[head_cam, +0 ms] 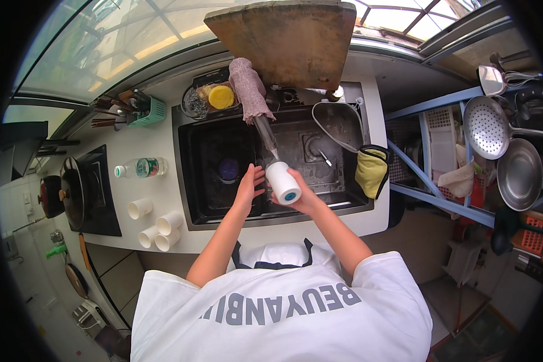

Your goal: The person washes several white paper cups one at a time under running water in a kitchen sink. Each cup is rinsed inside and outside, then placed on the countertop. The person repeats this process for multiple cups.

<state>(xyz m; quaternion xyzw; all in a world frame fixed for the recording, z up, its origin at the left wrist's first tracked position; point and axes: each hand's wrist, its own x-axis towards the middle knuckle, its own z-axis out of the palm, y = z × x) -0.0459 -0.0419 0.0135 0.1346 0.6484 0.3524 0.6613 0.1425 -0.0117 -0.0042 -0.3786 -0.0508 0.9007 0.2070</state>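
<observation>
My right hand (302, 195) holds a white cylindrical container (281, 178), probably a cup or tumbler, tilted over the sink. Its end with a round blue patch (290, 197) faces me, while the far end lies under the metal faucet spout (265, 133). Water (275, 154) runs from the spout onto or into that end; I cannot tell which. My left hand (248, 185) is just left of the container, fingers extended and apart, holding nothing. Both hands are above the black double sink (199, 181). A pinkish towel (249, 88) wraps the faucet's upper part.
Several white cups (169, 222) and a clear plastic bottle (142, 168) are on the left counter. A yellow cloth (372, 171) hangs over the sink's right rim. Behind the faucet leans a wooden cutting board (289, 43). Pans (519, 174) hang at the right.
</observation>
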